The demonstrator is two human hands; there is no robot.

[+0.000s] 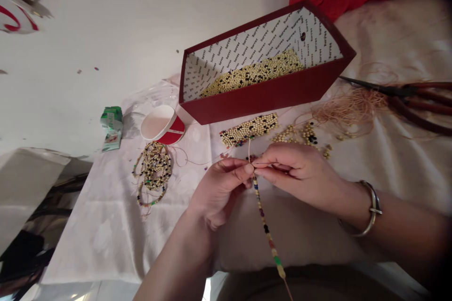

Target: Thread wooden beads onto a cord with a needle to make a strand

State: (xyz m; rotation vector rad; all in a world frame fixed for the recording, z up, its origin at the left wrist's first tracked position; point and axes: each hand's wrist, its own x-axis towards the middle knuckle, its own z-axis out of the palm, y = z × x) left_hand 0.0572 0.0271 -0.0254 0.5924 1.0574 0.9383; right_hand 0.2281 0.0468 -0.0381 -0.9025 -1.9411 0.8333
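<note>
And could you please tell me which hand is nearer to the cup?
Left. The left hand is below and right of the cup in the picture; the right hand is farther off to the right.

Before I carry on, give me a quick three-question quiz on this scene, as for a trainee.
1. True or false: the bangle is worn on the left arm.
2. What lies inside the long red box? A) a paper cup B) beads C) a power socket
3. Fill in: from the left hand and right hand, the beaded string runs toward the picture's ____ edge.

Key: 1. False, the right arm. 2. B. 3. Bottom.
</note>
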